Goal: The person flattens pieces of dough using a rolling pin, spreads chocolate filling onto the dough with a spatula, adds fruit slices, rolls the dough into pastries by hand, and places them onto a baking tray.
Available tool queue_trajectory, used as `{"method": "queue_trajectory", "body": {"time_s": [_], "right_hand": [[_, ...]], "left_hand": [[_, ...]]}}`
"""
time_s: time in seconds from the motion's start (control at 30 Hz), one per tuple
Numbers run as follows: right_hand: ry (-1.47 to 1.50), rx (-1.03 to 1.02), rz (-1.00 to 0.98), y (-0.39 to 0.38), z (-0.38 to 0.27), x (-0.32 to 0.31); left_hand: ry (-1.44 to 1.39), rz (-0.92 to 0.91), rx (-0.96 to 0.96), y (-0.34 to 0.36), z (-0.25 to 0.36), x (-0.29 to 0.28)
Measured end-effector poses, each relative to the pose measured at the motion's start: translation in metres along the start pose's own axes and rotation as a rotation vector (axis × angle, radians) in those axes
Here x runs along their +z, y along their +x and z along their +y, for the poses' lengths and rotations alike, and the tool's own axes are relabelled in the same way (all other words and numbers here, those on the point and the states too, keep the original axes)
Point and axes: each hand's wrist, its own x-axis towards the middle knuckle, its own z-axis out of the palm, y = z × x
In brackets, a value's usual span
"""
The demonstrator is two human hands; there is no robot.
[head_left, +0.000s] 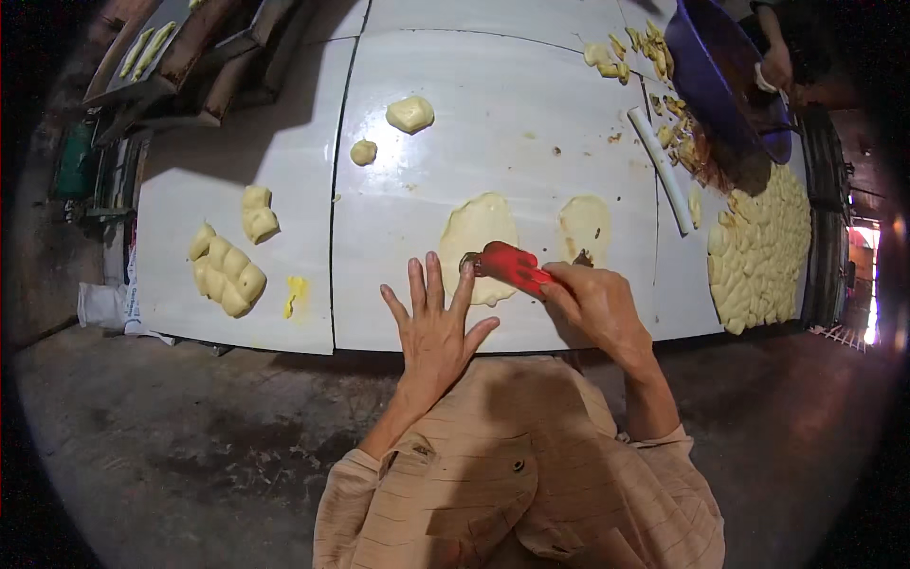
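My left hand (434,332) lies palm down on the white table, fingers spread, its fingertips at the lower left edge of a flattened oval of pale dough (479,223). My right hand (602,308) is closed round a red plastic scoop-like tool (512,266), which lies over the lower part of that dough. A dab of dark paste (468,263) shows at the tool's tip, by my left index finger. To the right is a smaller flat piece of dough (586,220), smeared brown, with a dark lump (583,258) at its lower edge.
Dough lumps (410,114) sit farther back, and thicker pieces (227,270) lie left. A white rod (661,169) lies right, near many shaped dough pieces (758,251). Another person's hand (777,68) is by a purple basin (697,76). Wooden trays (194,62) stand back left.
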Motion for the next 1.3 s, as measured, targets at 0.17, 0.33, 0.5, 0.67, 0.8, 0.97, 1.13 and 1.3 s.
{"method": "queue_trajectory", "body": {"time_s": [0.17,0.33,0.5,0.67,0.8,0.97,1.13,1.3], "right_hand": [[0.046,0.036,0.118,-0.003,0.001,0.003],[0.088,0.12,0.12,-0.011,0.011,-0.005],[0.89,0.428,0.15,-0.011,0.054,-0.041],[0.618,0.404,0.782,-0.001,0.163,-0.131],[-0.316,0.405,1.125,0.016,0.266,-0.199],[-0.81,0.453,0.783,0.023,0.271,-0.219],[-0.537,0.305,0.934,0.002,0.258,-0.234],[-0.01,0.562,0.711,0.003,0.288,-0.231]], "left_hand": [[-0.028,-0.043,0.118,0.0,0.0,0.005],[-0.038,-0.043,0.141,0.006,0.004,-0.001],[-0.01,-0.048,0.074,-0.002,-0.004,0.007],[0.096,0.062,0.12,-0.011,-0.011,0.02],[0.062,0.101,0.139,-0.008,-0.007,0.027],[0.058,0.158,0.179,-0.006,-0.006,0.014],[0.032,0.214,0.181,-0.007,-0.008,0.019],[-0.052,0.229,0.202,-0.013,-0.013,0.024]]}}
